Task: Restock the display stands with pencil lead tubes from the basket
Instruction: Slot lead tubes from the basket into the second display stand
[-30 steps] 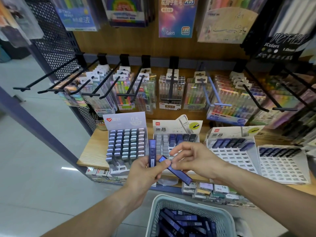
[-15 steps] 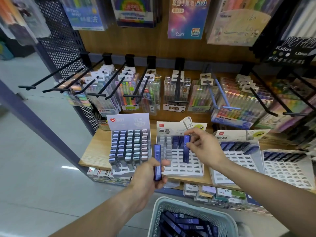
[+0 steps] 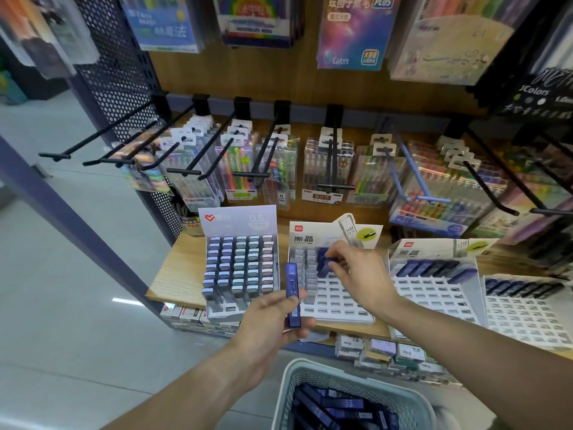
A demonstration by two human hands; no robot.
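Observation:
My left hand (image 3: 273, 318) holds one dark blue pencil lead tube (image 3: 292, 294) upright, in front of the shelf edge. My right hand (image 3: 356, 274) reaches over the middle white display stand (image 3: 335, 302) and pinches another blue tube (image 3: 324, 263) that stands partly sunk in a slot near the stand's top rows. A pale grey basket (image 3: 350, 383) at the bottom of the view holds several more blue tubes (image 3: 335, 408). Two further white stands (image 3: 434, 293) (image 3: 527, 315) to the right each carry one row of dark tubes along the top.
A full stand of grey-blue tubes (image 3: 240, 265) sits at the left on the wooden shelf (image 3: 183, 271). Black hooks (image 3: 186, 172) with hanging pen packs jut out above the stands. Small boxes (image 3: 381, 352) line the shelf below. Tiled floor lies to the left.
My right hand took a tube from my left hand, carried it up to the middle stand and has pushed it down into a slot. My left hand still holds one tube.

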